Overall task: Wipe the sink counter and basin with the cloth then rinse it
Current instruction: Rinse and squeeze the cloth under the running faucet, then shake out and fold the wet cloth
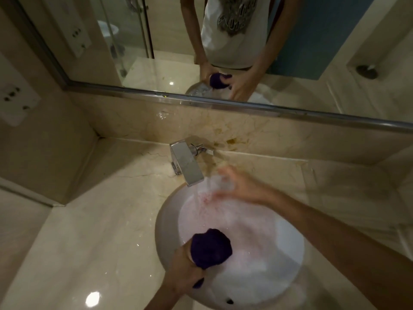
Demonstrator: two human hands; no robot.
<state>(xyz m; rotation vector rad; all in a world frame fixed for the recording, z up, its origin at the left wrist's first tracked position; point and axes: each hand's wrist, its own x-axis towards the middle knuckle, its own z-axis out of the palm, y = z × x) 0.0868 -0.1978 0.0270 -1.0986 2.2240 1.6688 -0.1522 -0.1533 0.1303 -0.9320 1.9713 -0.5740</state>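
Left hand (185,271) fingers clamped on balled cloth (211,248), lower centre; right hand (237,186) fingers apart, blurred under tap (186,165). Risk: splash onto worktop (100,220).

Right hand (234,186) motion-blurred under tap stream; cloth (211,248) partly hidden inside left fist; basin (163,220) near edge cut off.

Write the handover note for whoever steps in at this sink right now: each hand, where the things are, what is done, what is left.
Left hand: closed grip on the balled purple cloth, held over the near side of the basin.
Right hand: open, empty, blurred, in the water running from the faucet.
Done: cannot tell how far wiping got; pinkish water lies in the basin, and a brown stain remains on the backsplash behind the tap.
Left: rinse the cloth under the stream, wring it, shut the tap.
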